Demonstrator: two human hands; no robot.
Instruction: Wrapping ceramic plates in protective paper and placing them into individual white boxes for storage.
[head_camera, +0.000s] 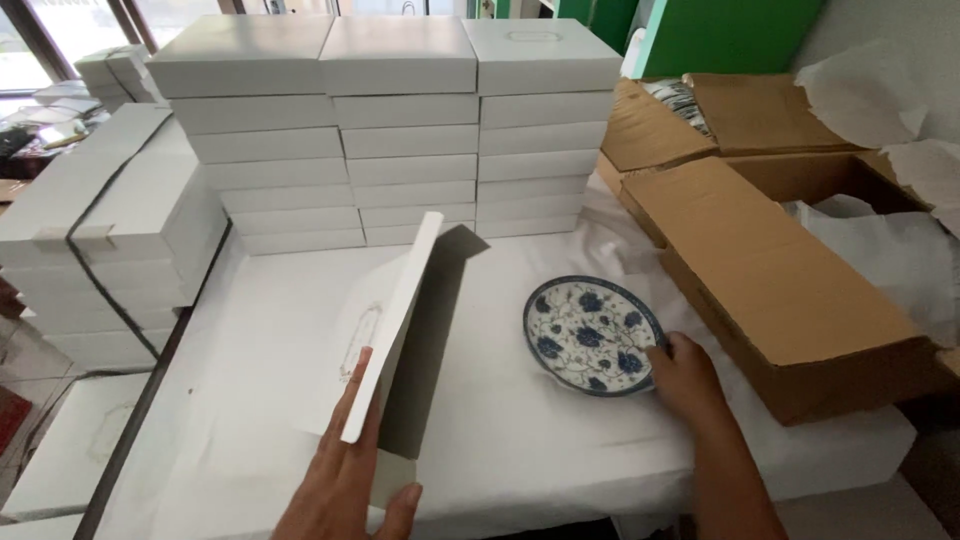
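On white table (560, 440), blue-flowered round plate (592, 335)

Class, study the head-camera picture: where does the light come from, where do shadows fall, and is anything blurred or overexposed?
Head view: daylight enters from windows top left, slightly washed out; the tilted white lid casts a grey shadow rightwards on the table; the plate is sharp; stacked boxes bow slightly.

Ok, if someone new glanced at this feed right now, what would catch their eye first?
Probably the blue-and-white floral plate lying on the white table, with the right hand gripping its near edge. Next, the flat white box lid that the left hand holds up on edge at centre. Behind stand three tall stacks of white boxes, and an open cardboard carton sits to the right.
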